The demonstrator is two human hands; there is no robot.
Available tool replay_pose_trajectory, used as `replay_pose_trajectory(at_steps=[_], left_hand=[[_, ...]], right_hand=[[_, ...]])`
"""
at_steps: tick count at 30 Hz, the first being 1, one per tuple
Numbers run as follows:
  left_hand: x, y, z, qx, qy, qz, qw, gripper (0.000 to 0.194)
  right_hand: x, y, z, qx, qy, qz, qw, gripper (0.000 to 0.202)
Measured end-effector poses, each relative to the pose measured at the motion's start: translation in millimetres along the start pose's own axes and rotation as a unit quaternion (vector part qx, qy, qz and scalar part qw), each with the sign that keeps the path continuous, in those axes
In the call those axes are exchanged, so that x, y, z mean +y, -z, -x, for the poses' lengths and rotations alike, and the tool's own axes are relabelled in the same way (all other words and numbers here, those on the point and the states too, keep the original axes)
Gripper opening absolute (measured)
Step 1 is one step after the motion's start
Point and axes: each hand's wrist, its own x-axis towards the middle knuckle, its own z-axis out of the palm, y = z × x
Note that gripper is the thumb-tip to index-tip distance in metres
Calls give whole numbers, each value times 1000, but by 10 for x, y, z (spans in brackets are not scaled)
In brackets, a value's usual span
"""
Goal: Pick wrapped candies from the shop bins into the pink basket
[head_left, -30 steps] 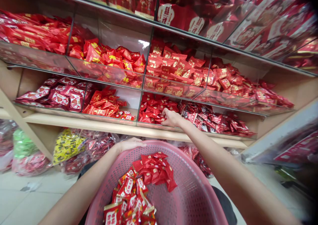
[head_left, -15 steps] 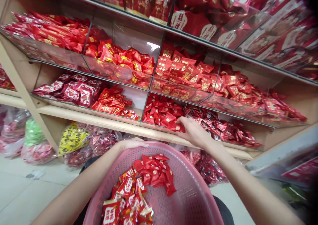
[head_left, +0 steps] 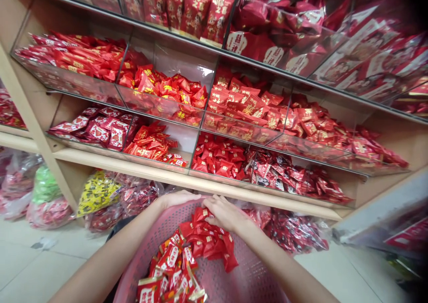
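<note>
A pink perforated plastic basket (head_left: 151,231) is right before me, tilted toward me. My left hand (head_left: 177,199) is closed over its far rim. My right hand (head_left: 222,211) reaches inside just past that rim, fingers curled around small red candy packets (head_left: 201,214); the fingertips are partly hidden. Beneath it lies a pile of the same plain red packets (head_left: 214,242). Red-and-gold packets with white labels (head_left: 172,258) fill the basket's left side. On the low shelf, a bin of matching red packets (head_left: 220,158) is nearest to the hands.
Clear-fronted shelf bins hold red candy packets (head_left: 247,102) and patterned heart packets (head_left: 100,129). A wooden shelf edge (head_left: 133,164) runs just beyond the basket. Below it, plastic bags of sweets stand on the tiled floor, including a yellow bag (head_left: 98,193).
My right hand has moved from the low shelf bin back and down into the basket, bringing red candy packets. My left hand has stayed on the rim. The view has shifted slightly.
</note>
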Motion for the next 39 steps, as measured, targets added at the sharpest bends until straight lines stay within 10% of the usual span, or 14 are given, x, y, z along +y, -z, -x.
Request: replay_pose_trajectory(at_steps=[10, 17, 23, 30, 39], left_hand=[[-24, 6, -8, 2, 8, -16, 1000, 54], [-51, 30, -3, -7, 10, 5, 1000, 52], [-51, -7, 5, -14, 18, 70, 997, 49], [31, -32, 54, 15, 14, 58, 998, 49], [-32, -4, 41, 4, 27, 72, 997, 47]], right_hand=[[-53, -210, 78, 37, -22, -2, 999, 27], [59, 185, 153, 201, -32, -34, 978, 19], [430, 493, -88, 366, -207, -93, 902, 18], [514, 525, -502, 308, -445, -122, 832, 44], [511, 555, -554, 255, -479, -128, 830, 59]])
